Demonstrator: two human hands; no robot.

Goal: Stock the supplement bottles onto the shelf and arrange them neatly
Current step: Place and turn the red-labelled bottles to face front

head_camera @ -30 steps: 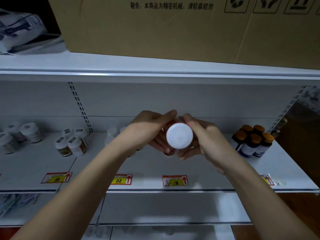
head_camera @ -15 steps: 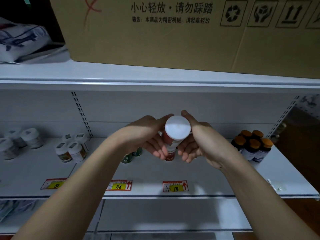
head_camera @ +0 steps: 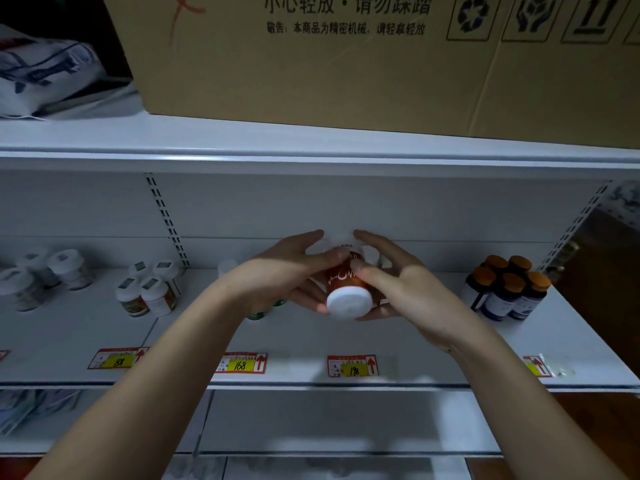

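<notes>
White shelf [head_camera: 398, 341], front edge carrying price tags: 88 [head_camera: 116, 358], 168 [head_camera: 240, 363], 198 [head_camera: 352, 366], one more [head_camera: 536, 365] near the right end, number unreadable. On the shelf, far left: white-capped jars [head_camera: 45, 271], clustered toward the back. Right of them, four white-capped bottles [head_camera: 149, 289] in a tight group. Mid-shelf: green bottles [head_camera: 258, 313], mostly hidden behind a forearm. Right end: five dark bottles with orange caps [head_camera: 509, 289], touching one another. Upper shelf [head_camera: 242, 140] bears a cardboard box [head_camera: 346, 71]; a white bag [head_camera: 45, 74] lies at its left end.
</notes>
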